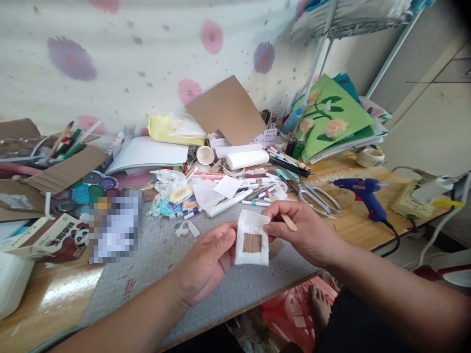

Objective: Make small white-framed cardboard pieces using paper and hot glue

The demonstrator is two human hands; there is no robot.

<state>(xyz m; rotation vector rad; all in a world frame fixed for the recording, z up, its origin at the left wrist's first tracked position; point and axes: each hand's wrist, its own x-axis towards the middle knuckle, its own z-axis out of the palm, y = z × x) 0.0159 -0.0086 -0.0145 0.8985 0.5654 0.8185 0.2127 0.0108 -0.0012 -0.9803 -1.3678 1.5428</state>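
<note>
Between my two hands is a small white textured frame [252, 258] with a brown cardboard middle and a smooth whitish flap along its top. My left hand [206, 262] pinches its left edge between thumb and fingers. At the upper right corner my right hand [298, 230] grips it, thumb on the front. A flat wooden craft stick [289, 222] also sits in the right hand, its rounded end poking out past the fingers. The fingers behind the frame are partly hidden. The frame is held up above the grey cutting mat [147, 274].
Pens, paper scraps and white rolls [247, 159] are heaped behind my hands. Scissors [319, 196] and a blue glue gun [362, 193] lie to the right, near a power strip [414, 198]. At left stand a panda-printed carton [55, 238] and paint pots [88, 189].
</note>
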